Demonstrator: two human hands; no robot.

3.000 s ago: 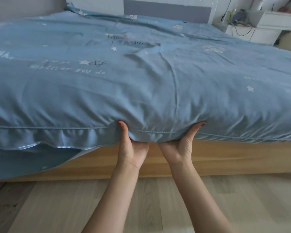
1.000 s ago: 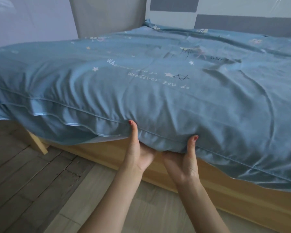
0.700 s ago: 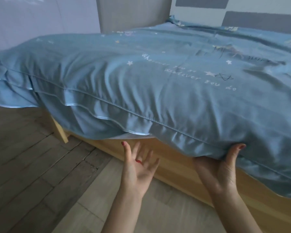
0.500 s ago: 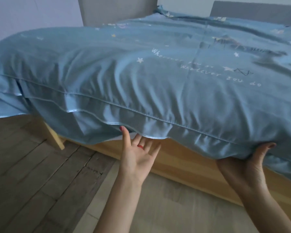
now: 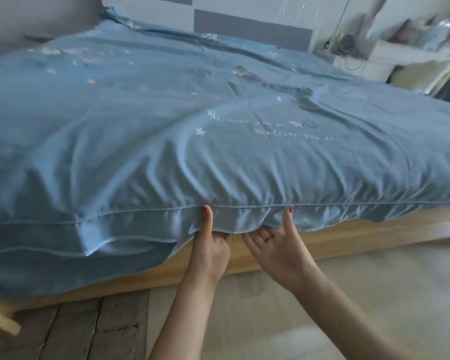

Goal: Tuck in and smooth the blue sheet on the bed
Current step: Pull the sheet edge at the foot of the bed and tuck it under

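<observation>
The blue sheet [image 5: 166, 141] fills the upper two-thirds of the frame, spread over the bed and bunched at its near hem. Below it runs the wooden bed frame [image 5: 348, 229]. Low centre, the right hand [image 5: 278, 250] pinches the hem, thumb on top, fingers beneath. Just left, the left hand [image 5: 209, 252] pinches it likewise.

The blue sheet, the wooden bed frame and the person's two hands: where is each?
blue sheet [image 5: 166, 141], head view, on its top surface.
wooden bed frame [image 5: 374, 229], head view, on its side rail.
left hand [image 5: 209, 252], head view, on its palm.
right hand [image 5: 278, 252], head view, on its palm.
</observation>
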